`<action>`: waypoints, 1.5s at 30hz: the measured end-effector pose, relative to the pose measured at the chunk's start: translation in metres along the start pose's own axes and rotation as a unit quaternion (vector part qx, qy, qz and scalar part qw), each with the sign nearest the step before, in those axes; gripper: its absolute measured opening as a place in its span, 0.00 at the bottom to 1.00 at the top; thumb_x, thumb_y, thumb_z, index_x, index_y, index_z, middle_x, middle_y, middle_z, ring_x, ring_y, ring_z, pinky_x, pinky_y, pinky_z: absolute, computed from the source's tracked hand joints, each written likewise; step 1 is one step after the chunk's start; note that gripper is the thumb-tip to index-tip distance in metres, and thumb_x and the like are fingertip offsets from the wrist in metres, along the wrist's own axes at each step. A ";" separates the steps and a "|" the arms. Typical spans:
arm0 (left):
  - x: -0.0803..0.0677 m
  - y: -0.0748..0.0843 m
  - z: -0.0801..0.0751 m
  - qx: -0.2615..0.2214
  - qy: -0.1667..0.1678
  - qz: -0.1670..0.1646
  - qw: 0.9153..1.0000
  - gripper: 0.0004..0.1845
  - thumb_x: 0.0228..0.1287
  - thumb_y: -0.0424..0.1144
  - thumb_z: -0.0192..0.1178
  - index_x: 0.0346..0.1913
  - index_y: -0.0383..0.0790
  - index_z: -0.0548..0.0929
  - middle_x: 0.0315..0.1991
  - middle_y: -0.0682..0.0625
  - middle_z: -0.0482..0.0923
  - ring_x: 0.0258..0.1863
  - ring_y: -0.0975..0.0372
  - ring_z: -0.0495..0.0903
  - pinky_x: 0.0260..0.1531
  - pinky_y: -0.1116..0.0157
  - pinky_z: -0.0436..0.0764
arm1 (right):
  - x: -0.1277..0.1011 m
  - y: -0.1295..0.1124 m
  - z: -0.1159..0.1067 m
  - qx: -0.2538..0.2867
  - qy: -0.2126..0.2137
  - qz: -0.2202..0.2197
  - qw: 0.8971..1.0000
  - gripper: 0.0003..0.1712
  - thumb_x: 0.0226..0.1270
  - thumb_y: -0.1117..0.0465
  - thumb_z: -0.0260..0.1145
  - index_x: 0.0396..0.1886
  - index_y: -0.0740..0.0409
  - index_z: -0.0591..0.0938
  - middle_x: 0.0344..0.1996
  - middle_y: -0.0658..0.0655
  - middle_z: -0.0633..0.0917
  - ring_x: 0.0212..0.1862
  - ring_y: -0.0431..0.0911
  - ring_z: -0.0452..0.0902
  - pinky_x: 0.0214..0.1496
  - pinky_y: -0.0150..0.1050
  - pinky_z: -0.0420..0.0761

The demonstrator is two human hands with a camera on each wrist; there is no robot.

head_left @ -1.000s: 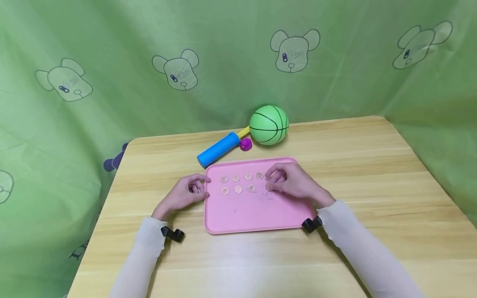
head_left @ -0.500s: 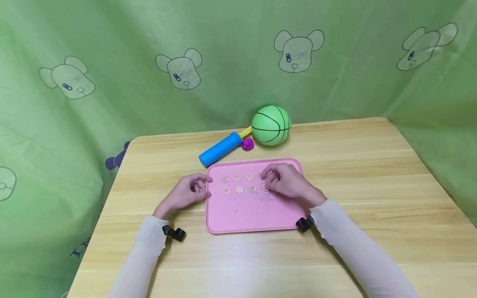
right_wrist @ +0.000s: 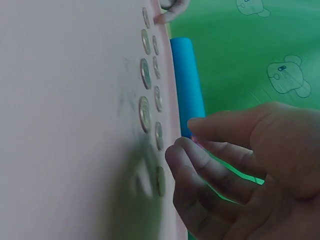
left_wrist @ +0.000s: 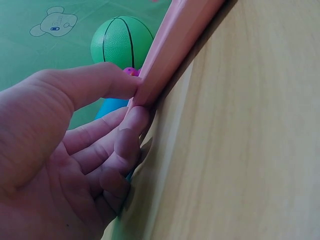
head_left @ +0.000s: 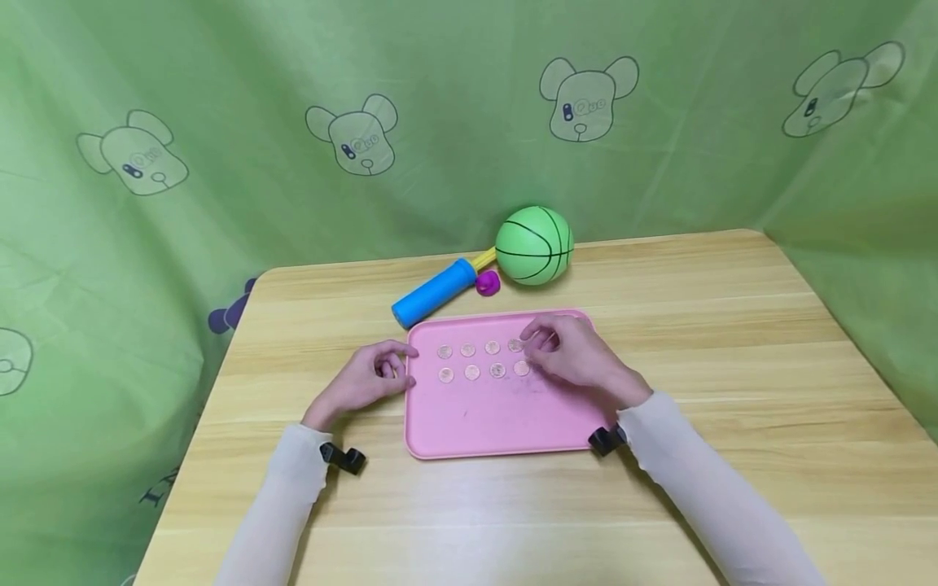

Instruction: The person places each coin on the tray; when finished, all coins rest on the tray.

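A pink tray [head_left: 469, 431] lies on the table with two rows of coins near its far side. My left hand [head_left: 366, 376] holds the tray's left rim; in the left wrist view the thumb [left_wrist: 117, 82] is on the rim's edge and fingers bend against its side. Above the tray's right part is my right hand [head_left: 575, 350], its thumb and fingertips apart with nothing between them. Right by its fingers lies the front row's rightmost coin [head_left: 521, 369]. The right wrist view shows the far row running on to a coin [right_wrist: 160, 181] that the hand hides in the head view.
Behind the tray are a blue tube [head_left: 434, 293] with a yellow end, a small purple toy [head_left: 487, 283] and a green ball [head_left: 535, 246]. A green curtain [head_left: 454, 65] with bear-head prints hangs behind the wooden table [head_left: 696, 325].
My right hand slid leftward with a coin, left it at the right end of the front row and drew back slightly right. The left hand stays on the tray rim.
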State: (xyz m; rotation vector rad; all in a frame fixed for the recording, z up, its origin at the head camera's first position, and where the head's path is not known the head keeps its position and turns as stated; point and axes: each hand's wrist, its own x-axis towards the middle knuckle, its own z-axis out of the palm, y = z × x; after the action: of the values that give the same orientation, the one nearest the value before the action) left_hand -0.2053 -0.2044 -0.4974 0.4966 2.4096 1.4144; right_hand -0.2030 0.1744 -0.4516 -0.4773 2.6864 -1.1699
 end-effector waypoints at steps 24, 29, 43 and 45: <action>-0.002 0.002 -0.003 -0.001 0.003 -0.003 1.000 0.23 0.65 0.29 0.74 0.63 0.35 0.85 0.39 0.46 0.83 0.34 0.61 0.77 0.35 0.73 0.76 | -0.057 0.027 -0.055 -0.037 0.051 0.027 0.998 0.15 0.73 0.68 0.72 0.56 0.65 0.87 0.44 0.62 0.90 0.48 0.54 0.86 0.48 0.29 0.84; -0.001 0.001 -0.001 0.002 -0.001 0.002 1.000 0.23 0.66 0.30 0.74 0.64 0.35 0.85 0.39 0.45 0.84 0.33 0.62 0.77 0.35 0.72 0.77 | -0.067 0.043 -0.060 -0.056 0.060 0.023 0.996 0.14 0.72 0.68 0.74 0.55 0.66 0.88 0.42 0.61 0.91 0.47 0.53 0.87 0.48 0.28 0.82; -0.002 0.001 -0.001 0.000 0.000 -0.001 1.000 0.23 0.66 0.30 0.74 0.63 0.35 0.85 0.39 0.45 0.83 0.34 0.61 0.77 0.35 0.73 0.77 | -0.090 0.076 -0.071 -0.056 0.066 0.004 0.996 0.15 0.71 0.68 0.75 0.55 0.63 0.88 0.43 0.57 0.92 0.44 0.37 0.85 0.47 0.29 0.87; -0.002 0.002 -0.001 -0.003 0.000 -0.002 1.000 0.23 0.66 0.30 0.74 0.63 0.35 0.85 0.39 0.45 0.83 0.34 0.61 0.77 0.36 0.73 0.77 | -0.094 0.081 -0.073 -0.049 0.064 0.006 0.997 0.15 0.71 0.68 0.75 0.56 0.62 0.88 0.43 0.56 0.92 0.43 0.34 0.85 0.47 0.30 0.88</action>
State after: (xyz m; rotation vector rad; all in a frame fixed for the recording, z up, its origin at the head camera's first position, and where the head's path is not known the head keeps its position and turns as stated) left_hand -0.2040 -0.2049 -0.4954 0.4913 2.4046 1.4195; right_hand -0.1533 0.3094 -0.4586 -0.4137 2.8623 -1.1042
